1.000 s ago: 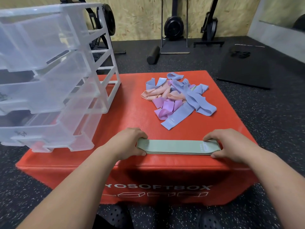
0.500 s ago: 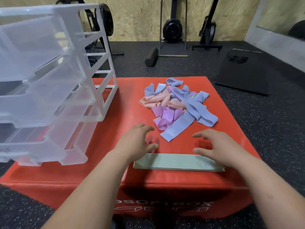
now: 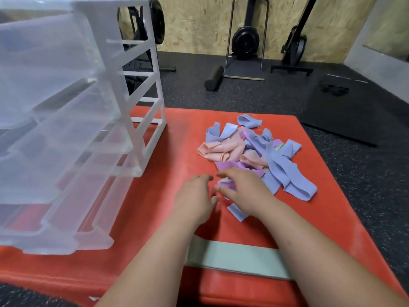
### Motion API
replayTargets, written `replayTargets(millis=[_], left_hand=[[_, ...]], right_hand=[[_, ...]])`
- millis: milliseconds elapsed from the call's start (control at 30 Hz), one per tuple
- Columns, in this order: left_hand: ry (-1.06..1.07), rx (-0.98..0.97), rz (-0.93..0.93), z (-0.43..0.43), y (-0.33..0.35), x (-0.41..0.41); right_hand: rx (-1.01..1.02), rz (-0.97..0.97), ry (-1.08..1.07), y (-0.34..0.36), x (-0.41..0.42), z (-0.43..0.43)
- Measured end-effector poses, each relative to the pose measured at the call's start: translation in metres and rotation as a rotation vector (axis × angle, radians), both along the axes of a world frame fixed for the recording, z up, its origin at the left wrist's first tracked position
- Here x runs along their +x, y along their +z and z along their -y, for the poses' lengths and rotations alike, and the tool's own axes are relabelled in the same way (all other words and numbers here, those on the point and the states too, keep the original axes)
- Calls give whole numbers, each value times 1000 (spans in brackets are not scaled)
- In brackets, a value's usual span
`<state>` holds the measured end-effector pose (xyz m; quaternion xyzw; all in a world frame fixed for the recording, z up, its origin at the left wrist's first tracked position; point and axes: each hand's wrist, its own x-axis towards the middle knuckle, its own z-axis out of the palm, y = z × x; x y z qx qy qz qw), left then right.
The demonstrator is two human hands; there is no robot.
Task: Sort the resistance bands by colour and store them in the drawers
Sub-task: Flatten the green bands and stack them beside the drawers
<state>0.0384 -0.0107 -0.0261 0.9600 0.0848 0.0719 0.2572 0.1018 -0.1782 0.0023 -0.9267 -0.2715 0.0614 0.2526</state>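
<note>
Drawer unit [image 3: 66, 129], frame left: clear drawers pulled forward, contents unreadable through blur. Left hand [image 3: 194, 196], centre: slack, fingers loose over red box [image 3: 155, 218]. Green band [image 3: 239, 255] flat, lower centre. Right hand [image 3: 241, 191]: fingers spread, grasping nothing, over purple bands [image 3: 223, 166] at the near edge of the mixed pile [image 3: 274, 156].

Tabletop [image 3: 172, 151]: uniform red, no pattern.
Green band [image 3: 239, 258] at the near edge: pale mint, plain.
Pile, all plain:
- blue bands [image 3: 278, 165], periwinkle;
- pink bands [image 3: 221, 149], pale peach;
- purple bands [image 3: 223, 166], light lilac.

Drawers [image 3: 66, 129]: clear, frosted plastic. Their frame [image 3: 155, 85]: white.
Floor [image 3: 365, 173]: dark grey with a fine pale speckle.
Mat [image 3: 345, 120]: plain black.
Foam roller [image 3: 214, 78]: black.
Wall [image 3: 199, 23]: tan chipboard with darker flecks.
</note>
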Motion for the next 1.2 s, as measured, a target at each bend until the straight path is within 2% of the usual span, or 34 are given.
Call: replayTargets(millis=[67, 200, 400, 567, 967, 1200], left_hand=[[27, -9, 21, -3, -2, 3], [70, -28, 26, -5, -3, 8], [56, -51, 28, 1, 2, 6], [41, -75, 36, 1, 13, -2], [2, -97, 167, -3, 46, -36], [-40, -145, 214, -4, 57, -56]], right_hand=[[-73, 14, -54, -8, 11, -13], [-297, 201, -183, -20, 22, -18], [-376, 271, -303, -9, 24, -6], [-263, 239, -354, 36, 25, 16], [69, 480, -421, 171, 23, 56], [109, 494, -450, 191, 13, 80]])
